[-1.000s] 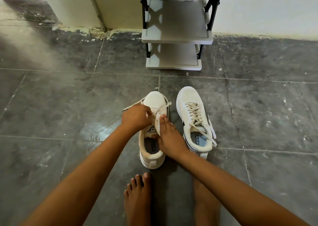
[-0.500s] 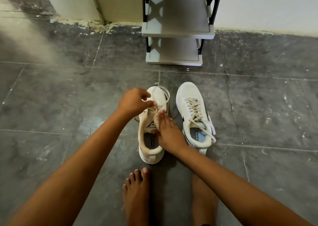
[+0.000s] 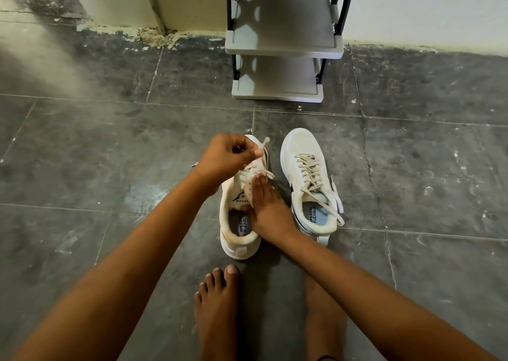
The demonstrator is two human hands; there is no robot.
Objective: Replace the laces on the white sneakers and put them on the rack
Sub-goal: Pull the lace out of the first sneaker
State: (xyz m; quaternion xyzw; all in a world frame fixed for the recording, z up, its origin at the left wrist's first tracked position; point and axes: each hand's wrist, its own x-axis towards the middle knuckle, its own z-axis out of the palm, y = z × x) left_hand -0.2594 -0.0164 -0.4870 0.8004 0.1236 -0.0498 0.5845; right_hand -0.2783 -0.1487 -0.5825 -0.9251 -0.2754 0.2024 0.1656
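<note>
- Head view: two white sneakers stand side by side on the dark tiled floor (image 3: 82, 146), toes toward the wall, heels toward the person.
- The left sneaker (image 3: 238, 223) sits just ahead of the person's bare left foot (image 3: 217, 300); the insole inside reads "SPEED FLEXIBLE".
- The left hand (image 3: 226, 154) is raised over the toe of that sneaker, fingers curled, pinching a beige lace (image 3: 264, 144) whose tip sticks up past the thumb.
- From the pinch the lace runs down to the eyelets at the front of the shoe's upper, where a loose loop lies across the top.
- The right hand (image 3: 268, 209) rests on the left sneaker, fingers held straight and together along the tongue, thumb at the shoe's opening; it presses rather than grips.
- The two hands are apart, the left one farther forward over the toe, the right nearer the collar.
- The right sneaker (image 3: 308, 179) stands just beside, fully laced in beige, its lace ends trailing loose toward the heel.
- The grey shoe rack (image 3: 283, 47) with black uprights stands against the pale wall (image 3: 426, 6), well apart from the sneakers, two shelves in sight.
- The bare right foot (image 3: 324, 319) shows under the right forearm.
</note>
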